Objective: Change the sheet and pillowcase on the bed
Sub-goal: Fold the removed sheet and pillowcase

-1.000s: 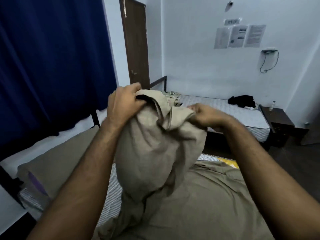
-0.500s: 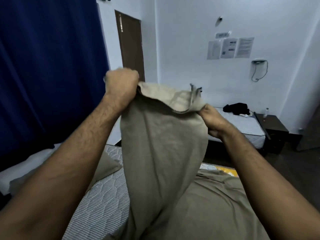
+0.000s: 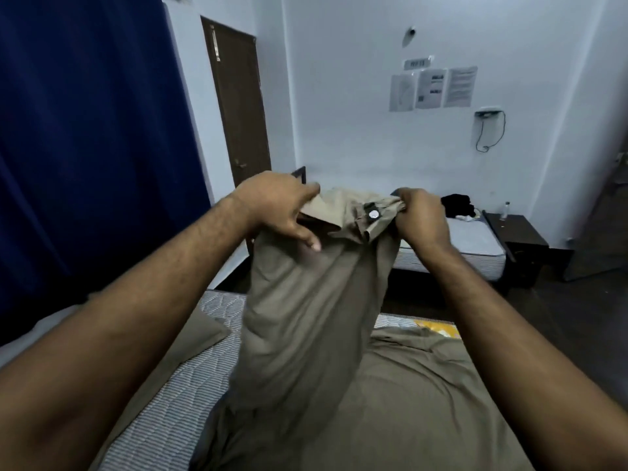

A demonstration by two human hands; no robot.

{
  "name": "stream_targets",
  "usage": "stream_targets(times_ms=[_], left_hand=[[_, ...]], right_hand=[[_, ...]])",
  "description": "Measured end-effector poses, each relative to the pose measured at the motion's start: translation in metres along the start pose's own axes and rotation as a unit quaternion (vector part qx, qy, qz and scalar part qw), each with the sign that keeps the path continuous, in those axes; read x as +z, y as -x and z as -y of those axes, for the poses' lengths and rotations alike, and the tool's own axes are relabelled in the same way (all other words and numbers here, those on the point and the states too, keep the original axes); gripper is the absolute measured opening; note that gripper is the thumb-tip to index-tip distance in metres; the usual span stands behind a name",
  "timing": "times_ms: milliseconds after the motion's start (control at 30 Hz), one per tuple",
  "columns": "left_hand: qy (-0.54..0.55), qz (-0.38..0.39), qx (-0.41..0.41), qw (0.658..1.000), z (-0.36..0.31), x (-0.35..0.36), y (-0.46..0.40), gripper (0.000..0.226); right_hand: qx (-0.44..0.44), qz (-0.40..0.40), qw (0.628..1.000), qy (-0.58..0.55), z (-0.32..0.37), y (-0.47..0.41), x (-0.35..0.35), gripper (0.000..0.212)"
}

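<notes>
I hold a beige pillowcase (image 3: 306, 317) upright over the bed, its open end at the top. My left hand (image 3: 277, 207) pinches the left side of the opening, fingers partly spread over the cloth. My right hand (image 3: 421, 215) is clenched on the right corner, next to a round button (image 3: 372, 214). The case hangs down, bulky and full, onto a beige sheet (image 3: 407, 402) crumpled on the striped grey mattress (image 3: 170, 413). A beige pillow (image 3: 200, 329) lies at the left behind my forearm.
A dark blue curtain (image 3: 85, 130) covers the left wall and a brown door (image 3: 238, 103) stands behind it. A second bed (image 3: 475, 246) with dark clothes (image 3: 457, 203) is across the room, beside a dark nightstand (image 3: 520, 239) with a small bottle (image 3: 507, 209).
Both hands lifted the pillowcase high and stretched it, then came down to chest level. My left hand loosened from a fist to a pinch, and the button side now faces me.
</notes>
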State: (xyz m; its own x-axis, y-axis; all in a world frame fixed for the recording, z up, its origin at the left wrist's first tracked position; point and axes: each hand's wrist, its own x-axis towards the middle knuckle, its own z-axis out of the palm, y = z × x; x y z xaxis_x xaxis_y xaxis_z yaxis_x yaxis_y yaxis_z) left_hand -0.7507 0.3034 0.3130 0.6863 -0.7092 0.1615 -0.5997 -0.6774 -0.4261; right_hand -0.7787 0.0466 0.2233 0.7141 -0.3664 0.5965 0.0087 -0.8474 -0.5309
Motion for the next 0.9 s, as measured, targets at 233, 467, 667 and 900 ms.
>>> stream_targets(times_ms=[233, 467, 667, 900], left_hand=[[-0.156, -0.116, -0.171, 0.966, -0.016, 0.015, -0.019, 0.016], [0.706, -0.186, -0.347, 0.589, -0.06, 0.001, -0.046, 0.021], [0.476, -0.187, -0.27, 0.816, -0.113, 0.037, -0.055, 0.036], [0.062, -0.009, -0.055, 0.997, -0.162, 0.051, -0.034, 0.08]], right_hand=[[0.051, -0.011, 0.971, -0.233, -0.026, 0.01, -0.002, 0.026], [0.164, 0.26, 0.756, -0.578, -0.064, 0.033, -0.017, 0.019], [0.189, 0.311, 0.679, -0.637, -0.127, 0.038, -0.024, 0.025], [0.248, 0.337, 0.606, -0.676, -0.193, 0.09, -0.012, 0.033]])
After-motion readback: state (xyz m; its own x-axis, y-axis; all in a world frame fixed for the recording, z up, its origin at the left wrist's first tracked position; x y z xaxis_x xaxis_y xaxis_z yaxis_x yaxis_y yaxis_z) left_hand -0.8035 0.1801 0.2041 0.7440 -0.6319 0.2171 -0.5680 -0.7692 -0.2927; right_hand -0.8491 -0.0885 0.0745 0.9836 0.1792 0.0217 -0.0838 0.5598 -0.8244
